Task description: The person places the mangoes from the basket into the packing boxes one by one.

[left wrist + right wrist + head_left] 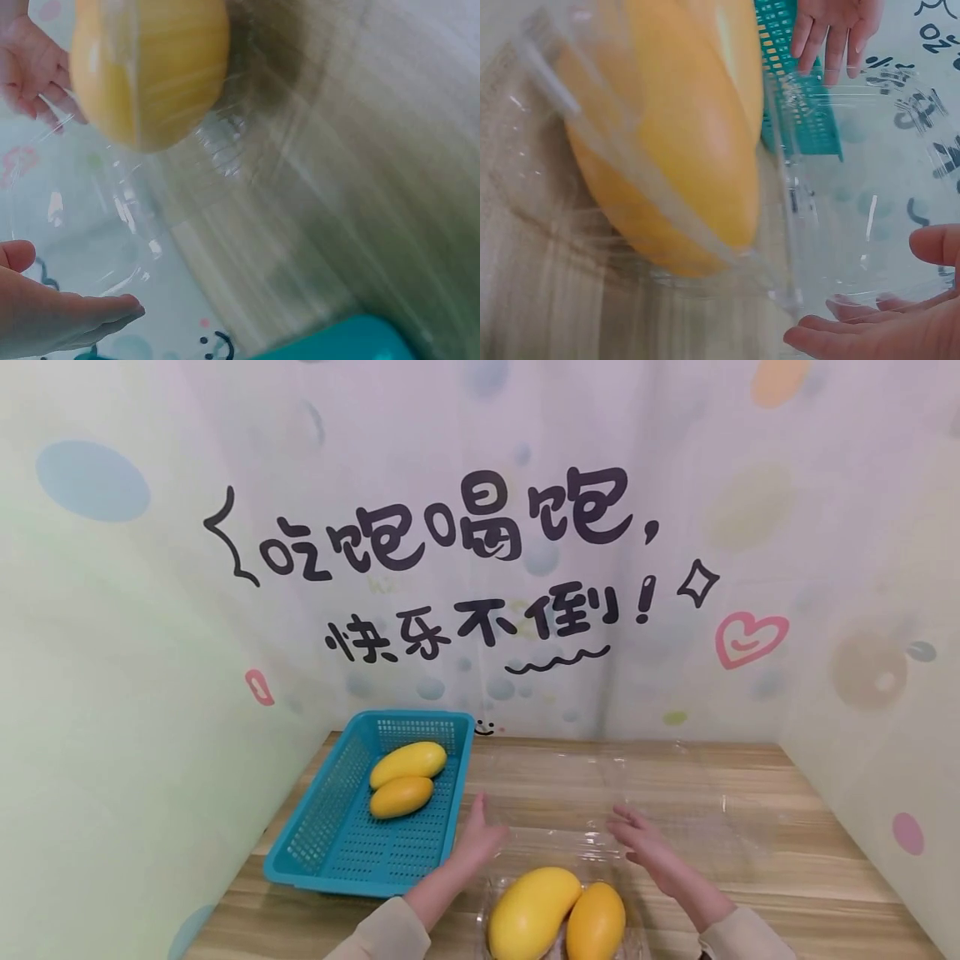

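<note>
Two mangoes, a yellow one (528, 914) and a more orange one (596, 922), lie side by side in a clear plastic clamshell box (633, 939) at the table's front. The box's see-through lid (870, 225) is raised behind the fruit. My left hand (476, 843) is at the lid's left side with its fingers extended. On the other side is my right hand (656, 856), fingers also straight, close to the lid's edge. Whether either hand touches the plastic I cannot tell. The palms face each other across the lid, as the left wrist view also shows.
To the left stands a blue-green plastic basket (360, 881) with two more mangoes (408, 764) in it. More clear plastic packaging (675, 793) lies on the wooden table (825, 852) at the back right. Printed curtains (480, 427) enclose the table.
</note>
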A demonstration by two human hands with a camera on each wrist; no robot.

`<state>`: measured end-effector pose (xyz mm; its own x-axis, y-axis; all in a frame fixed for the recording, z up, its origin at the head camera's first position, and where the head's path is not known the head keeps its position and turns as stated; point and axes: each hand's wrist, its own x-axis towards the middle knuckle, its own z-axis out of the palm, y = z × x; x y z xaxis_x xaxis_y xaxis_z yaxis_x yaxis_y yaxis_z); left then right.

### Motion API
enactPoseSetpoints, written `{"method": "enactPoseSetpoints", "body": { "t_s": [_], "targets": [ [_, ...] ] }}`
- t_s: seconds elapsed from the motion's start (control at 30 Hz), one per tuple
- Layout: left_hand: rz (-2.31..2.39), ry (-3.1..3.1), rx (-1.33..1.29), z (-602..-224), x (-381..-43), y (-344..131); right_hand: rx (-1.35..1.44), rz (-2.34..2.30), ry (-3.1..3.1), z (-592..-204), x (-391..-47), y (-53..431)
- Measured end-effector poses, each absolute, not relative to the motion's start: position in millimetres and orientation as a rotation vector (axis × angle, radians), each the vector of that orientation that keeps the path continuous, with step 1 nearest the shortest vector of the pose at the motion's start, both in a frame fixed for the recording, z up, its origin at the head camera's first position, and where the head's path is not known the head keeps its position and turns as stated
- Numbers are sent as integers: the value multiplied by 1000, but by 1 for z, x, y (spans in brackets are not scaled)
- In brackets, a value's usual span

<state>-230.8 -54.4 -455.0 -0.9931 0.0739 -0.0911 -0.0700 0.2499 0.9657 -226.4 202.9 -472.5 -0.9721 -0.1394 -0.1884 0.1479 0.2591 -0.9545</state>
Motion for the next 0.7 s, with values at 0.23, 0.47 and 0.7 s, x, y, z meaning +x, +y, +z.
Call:
{"method": "enactPoseSetpoints", "body": {
  "t_s": [0.23,0.47,0.7],
  "targets": [
    [1777,2485,211,-445,-225,-73,-114,-1629,2294,-453,-214,217],
    [1482,2726,456,-439,-205,-94,-246,-1481,2297,-434,-195,234],
    [1653,2496,433,-444,-186,-105,-277,-1541,2156,-434,-182,249]
  ]
}}
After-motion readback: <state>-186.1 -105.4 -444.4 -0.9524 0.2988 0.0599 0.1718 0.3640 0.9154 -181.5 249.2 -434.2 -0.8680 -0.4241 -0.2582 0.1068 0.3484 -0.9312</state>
